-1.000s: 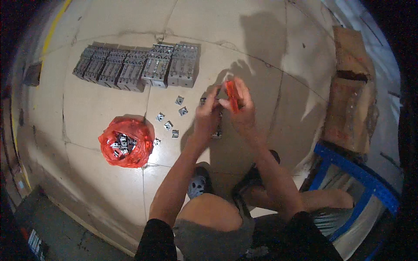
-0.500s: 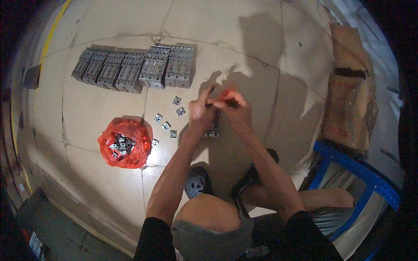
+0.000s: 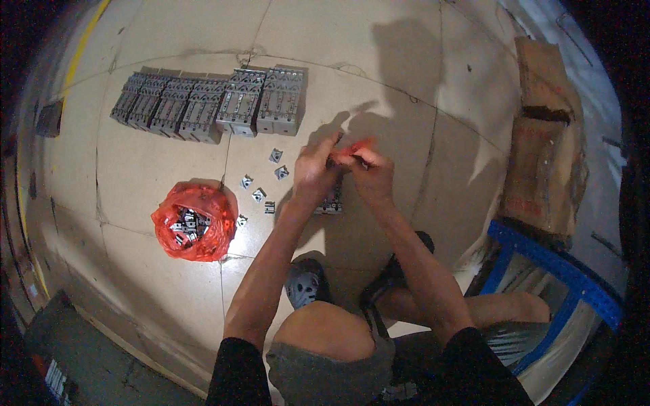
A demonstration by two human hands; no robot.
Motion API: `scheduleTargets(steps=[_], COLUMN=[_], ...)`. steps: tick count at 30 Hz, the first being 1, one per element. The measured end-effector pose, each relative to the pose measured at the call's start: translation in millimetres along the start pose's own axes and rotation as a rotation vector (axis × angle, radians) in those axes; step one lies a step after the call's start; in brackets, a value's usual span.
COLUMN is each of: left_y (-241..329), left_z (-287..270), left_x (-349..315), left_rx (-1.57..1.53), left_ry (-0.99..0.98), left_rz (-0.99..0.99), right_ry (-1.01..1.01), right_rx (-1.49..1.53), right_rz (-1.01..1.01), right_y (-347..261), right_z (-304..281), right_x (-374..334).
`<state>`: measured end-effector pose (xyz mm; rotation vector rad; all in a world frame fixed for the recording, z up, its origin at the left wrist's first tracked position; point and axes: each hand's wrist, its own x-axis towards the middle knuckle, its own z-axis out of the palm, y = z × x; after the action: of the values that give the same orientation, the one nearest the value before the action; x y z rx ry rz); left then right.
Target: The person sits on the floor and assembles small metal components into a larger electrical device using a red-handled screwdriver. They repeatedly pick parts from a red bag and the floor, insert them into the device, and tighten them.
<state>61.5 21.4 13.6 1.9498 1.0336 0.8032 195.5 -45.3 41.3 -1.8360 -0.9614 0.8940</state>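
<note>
right hand (image 3: pixel 374 177) gripping a blurred red object (image 3: pixel 357 147) beside left hand (image 3: pixel 313 170), whose grip i can't tell, part-hidden metal block (image 3: pixel 330 205) near both.

My fingers (image 3: pixel 371 160), a red piece (image 3: pixel 353 147)
Red bag (image 3: pixel 202 195) left, grey blocks (image 3: pixel 203 108) far left, blue frame (image 3: pixel 554 261) near right.
</note>
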Motion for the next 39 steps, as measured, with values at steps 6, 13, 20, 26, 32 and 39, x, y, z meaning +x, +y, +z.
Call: scheduleTargets(steps=[6,13,20,26,32,39], left_y=[-11,-12,-10,-14,-12,-13], left_z=[-7,-9,-7,0,0,1], left_x=[-3,1,3,-4,-6,-11], left_rx=[0.059,-0.129,-0.143,-0.156,-0.154,-0.407], left_ry=[-0.210,-0.278,-0.297,-0.232,-0.190,-0.187], left_rz=[0.034,0.004,-0.037,-0.087,-0.031,-0.172], right_ry=[-0.106,0.009,0.118,-0.139,-0.049,0.013], right_rx=[-0.187,-0.215,-0.109,-0.397,-0.324,-0.300], right_rz=[-0.446,-0.512,0.014,-0.569,-0.664,-0.197], right_y=[3,-9,-13,12,14,-16], right_z=[-10,-5,-15,-22,-17,-22], right_x=[-16,-41,-27,-39,-43,-12])
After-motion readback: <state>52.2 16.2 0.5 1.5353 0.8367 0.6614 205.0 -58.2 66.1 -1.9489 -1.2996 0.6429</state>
